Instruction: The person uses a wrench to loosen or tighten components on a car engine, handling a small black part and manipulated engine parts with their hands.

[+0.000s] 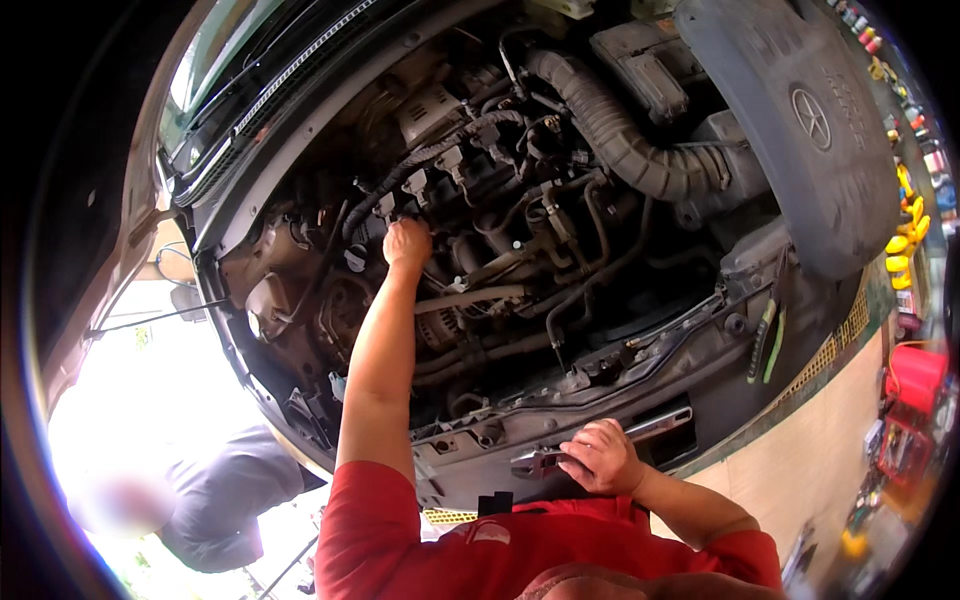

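Where our left hand (408, 243) reaches into the engine (492, 236), its fingers are curled inward beside a row of dark plugs (416, 187), though we cannot tell whether they grip anything, since the back of the hand hides the fingertips. Our right hand (603, 455) sits low at the front of the car, its fingers bent over shiny metal; the dim light there seems to hide whether it holds a loose piece or only rests on the trim, so we cannot say. We see a pale round cap (355, 258) just left of the reaching hand, and a pale pipe (470, 299) crossing below it. The engine lies uncovered in front of us, with a thick ribbed hose (622, 130) bending over its right side. Farther right, a big grey cover (800, 130) leans across the car's edge, and below it we find pliers (773, 343) with green on the handles. Beyond these, at the right rim, are yellow things (905, 235) and a red box (915, 378); at lower left, a person (225, 495) in grey bends down.
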A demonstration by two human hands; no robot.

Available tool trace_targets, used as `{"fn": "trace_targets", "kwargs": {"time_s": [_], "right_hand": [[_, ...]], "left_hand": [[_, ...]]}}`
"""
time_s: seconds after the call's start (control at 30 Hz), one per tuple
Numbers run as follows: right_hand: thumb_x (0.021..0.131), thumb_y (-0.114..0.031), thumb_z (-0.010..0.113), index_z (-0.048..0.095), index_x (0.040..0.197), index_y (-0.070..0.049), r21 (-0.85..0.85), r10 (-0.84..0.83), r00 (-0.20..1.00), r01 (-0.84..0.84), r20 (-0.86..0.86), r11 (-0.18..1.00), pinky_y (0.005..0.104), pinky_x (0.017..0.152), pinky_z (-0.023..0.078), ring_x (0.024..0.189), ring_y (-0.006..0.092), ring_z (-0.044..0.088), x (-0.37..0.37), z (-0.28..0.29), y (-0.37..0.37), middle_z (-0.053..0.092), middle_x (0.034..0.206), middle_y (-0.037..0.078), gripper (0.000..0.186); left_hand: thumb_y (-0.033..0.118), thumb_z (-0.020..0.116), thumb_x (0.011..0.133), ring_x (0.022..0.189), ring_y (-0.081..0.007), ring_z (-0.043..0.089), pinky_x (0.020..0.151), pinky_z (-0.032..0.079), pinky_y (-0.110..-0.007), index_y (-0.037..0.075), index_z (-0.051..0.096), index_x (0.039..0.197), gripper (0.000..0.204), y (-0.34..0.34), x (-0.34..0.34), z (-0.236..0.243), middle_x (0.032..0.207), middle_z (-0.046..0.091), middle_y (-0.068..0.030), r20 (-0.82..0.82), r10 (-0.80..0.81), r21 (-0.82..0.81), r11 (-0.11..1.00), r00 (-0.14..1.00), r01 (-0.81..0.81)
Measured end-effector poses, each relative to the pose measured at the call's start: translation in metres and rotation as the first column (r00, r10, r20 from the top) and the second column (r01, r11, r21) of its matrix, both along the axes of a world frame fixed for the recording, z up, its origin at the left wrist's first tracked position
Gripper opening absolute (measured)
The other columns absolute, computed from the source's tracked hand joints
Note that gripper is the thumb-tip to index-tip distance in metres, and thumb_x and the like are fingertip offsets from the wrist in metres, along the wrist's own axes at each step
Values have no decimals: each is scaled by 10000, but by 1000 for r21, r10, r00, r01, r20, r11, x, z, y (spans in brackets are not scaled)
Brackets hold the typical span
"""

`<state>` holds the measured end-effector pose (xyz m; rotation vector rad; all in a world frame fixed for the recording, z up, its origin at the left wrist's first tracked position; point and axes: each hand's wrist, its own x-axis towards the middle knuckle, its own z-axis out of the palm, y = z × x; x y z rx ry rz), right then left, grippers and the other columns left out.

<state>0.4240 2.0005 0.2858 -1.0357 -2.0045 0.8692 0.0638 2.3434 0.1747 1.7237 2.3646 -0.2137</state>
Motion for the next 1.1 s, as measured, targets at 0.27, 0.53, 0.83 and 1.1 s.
{"fn": "trace_targets", "kwargs": {"time_s": [0.27, 0.53, 0.83, 1.1], "right_hand": [[804, -217, 767, 679, 1017, -75, 6, -7, 1000, 7, 6, 1000, 411, 820, 476, 898, 268, 632, 0, 0, 1, 641, 928, 57, 270], [808, -205, 767, 677, 1023, -76, 8, -13, 1000, 13, 12, 1000, 411, 811, 476, 896, 266, 633, -1, -2, 1, 642, 925, 54, 266], [805, -198, 768, 679, 1010, -76, 10, -10, 1000, 9, 4, 1000, 410, 814, 479, 894, 266, 636, -2, -3, -1, 642, 919, 52, 254], [807, -195, 769, 679, 998, -73, 19, -6, 1000, 6, 20, 1000, 412, 812, 479, 884, 267, 637, -1, -3, 0, 644, 912, 54, 244]], "left_hand": [[387, 589, 953, 1016, -419, 682, 863, 567, -463, -39, 586, 1153, 471, -7, 4, 0, 1105, 659, -278, -79, -50, 163, 985, 996, 62], [362, 580, 956, 985, -409, 689, 842, 571, -465, -26, 554, 1108, 418, -11, 12, 2, 1065, 662, -258, -65, -61, 155, 985, 996, 70], [296, 643, 942, 956, -430, 688, 805, 575, -477, -16, 515, 1150, 396, -5, 9, 2, 1071, 642, -272, -74, -55, 196, 978, 996, 69], [165, 506, 983, 911, -384, 712, 738, 602, -439, 10, 590, 1099, 211, -10, 4, -6, 1031, 655, -201, -249, -171, 148, 966, 953, 212]]}}
